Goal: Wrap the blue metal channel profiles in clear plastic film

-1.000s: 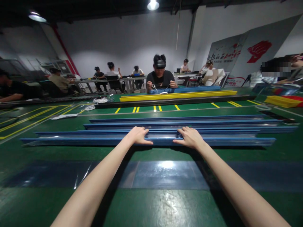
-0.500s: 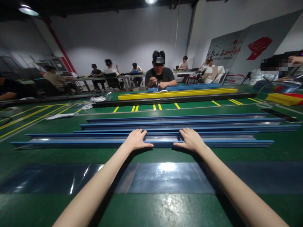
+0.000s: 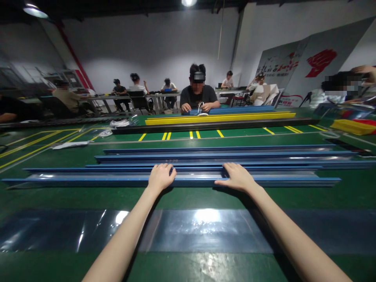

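Lying just beyond the clear strip [image 3: 188, 239] and roughly parallel to it, the near blue rail [image 3: 194, 183] rests on the green tabletop [image 3: 182, 197], its trough facing up. The right hand [image 3: 237, 177] straddles it in a loose grip, fingers over the far lip and thumb along the near wall. The left hand [image 3: 161, 177] sits across it too, fingers bent over the far lip and thumb close to them; whether it squeezes, I cannot tell.

The rail looks thin-walled, so probably light for its length and stiff end to end, though the lips may flex inward if pinched hard. Its glossy skin should slide easily under dry fingers. Taking hold across both lips, hands spread well apart about the middle, seems soundest; a grip near one end would likely let the other sag or swing. Farther from the strip lie other rails [image 3: 249, 160], close enough to knock.
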The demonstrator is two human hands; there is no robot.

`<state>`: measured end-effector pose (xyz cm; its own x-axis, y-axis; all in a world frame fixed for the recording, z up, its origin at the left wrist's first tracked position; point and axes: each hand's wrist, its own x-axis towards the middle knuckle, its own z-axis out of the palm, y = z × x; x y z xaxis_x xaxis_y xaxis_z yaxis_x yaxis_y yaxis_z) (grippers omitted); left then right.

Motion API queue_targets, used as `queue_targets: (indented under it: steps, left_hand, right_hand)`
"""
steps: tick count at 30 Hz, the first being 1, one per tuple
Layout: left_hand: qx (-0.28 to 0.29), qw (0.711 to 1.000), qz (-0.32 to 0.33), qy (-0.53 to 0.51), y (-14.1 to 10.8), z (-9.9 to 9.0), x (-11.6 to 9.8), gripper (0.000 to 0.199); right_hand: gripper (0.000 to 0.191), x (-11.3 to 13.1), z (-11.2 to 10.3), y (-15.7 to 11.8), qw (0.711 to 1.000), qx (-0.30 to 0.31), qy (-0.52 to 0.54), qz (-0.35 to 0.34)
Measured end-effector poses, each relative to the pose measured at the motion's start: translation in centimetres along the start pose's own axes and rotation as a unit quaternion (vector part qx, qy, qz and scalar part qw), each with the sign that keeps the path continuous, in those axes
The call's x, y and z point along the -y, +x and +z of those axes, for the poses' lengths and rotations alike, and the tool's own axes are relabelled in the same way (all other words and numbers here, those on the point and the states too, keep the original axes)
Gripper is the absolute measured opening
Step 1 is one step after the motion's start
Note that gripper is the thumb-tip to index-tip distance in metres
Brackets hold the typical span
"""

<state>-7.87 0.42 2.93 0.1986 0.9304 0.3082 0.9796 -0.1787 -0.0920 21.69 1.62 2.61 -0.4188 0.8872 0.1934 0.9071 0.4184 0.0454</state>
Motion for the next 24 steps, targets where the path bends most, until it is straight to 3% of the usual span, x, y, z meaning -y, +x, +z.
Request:
queue_targets:
  steps: [24]
  left_hand:
    - [-0.002,1.000,-0.007,-0.005,3.0,1.4,2.3,0.037]
  right_hand:
    - [0.069,0.8,1.1,2.6,1.000,-0.025,-0.007,0.017]
